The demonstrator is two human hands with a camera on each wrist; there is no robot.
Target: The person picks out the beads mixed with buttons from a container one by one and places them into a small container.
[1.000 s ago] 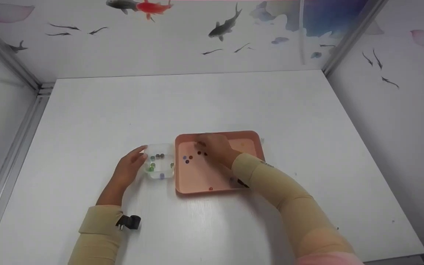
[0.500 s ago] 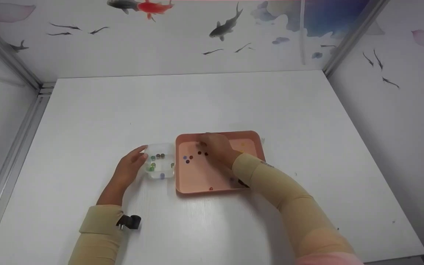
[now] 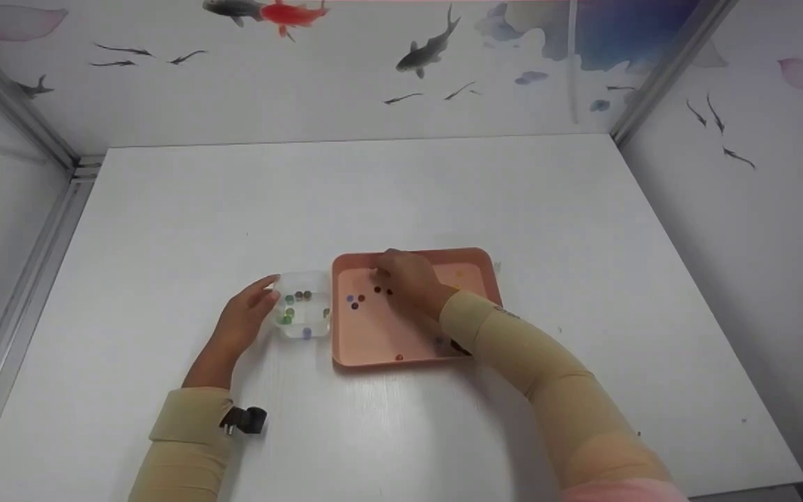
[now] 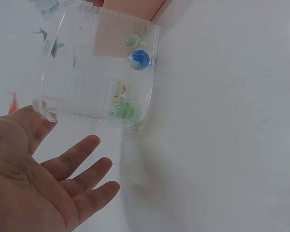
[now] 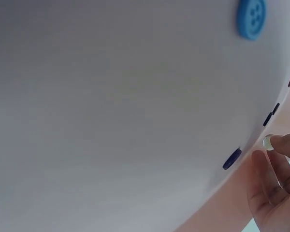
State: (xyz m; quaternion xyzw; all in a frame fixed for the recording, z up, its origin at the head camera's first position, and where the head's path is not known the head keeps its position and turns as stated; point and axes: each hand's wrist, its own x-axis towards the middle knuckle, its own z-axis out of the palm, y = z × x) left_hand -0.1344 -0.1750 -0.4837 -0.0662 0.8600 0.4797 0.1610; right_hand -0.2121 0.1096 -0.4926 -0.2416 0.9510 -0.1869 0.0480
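My left hand (image 3: 241,317) is at the left side of a clear plastic box (image 3: 304,332), pinching its rim; in the left wrist view the remaining fingers (image 4: 87,186) are spread and off it. Glass marbles lie in the box, among them a blue one (image 4: 139,60) and a green one (image 4: 126,110). Over the far part of the pink tray (image 3: 373,341), my right hand (image 3: 408,275) pinches a clear glass marble (image 5: 268,142) between thumb and finger. Nearby lie a dark blue button (image 5: 232,158) and black buttons (image 5: 267,119). The right hand and sleeve hide part of the tray.
The tray's left rim stands close against the box. A red piece (image 3: 399,358) lies at the tray's front edge, and a yellow one (image 3: 460,274) at its back right. A black wrist camera (image 3: 245,420) sits on my left sleeve. Printed walls enclose the white table (image 3: 373,195).
Both hands stay almost where they were. The fingers of my right hand shift slightly at the tray's back edge. The box and the loose pieces keep their places.
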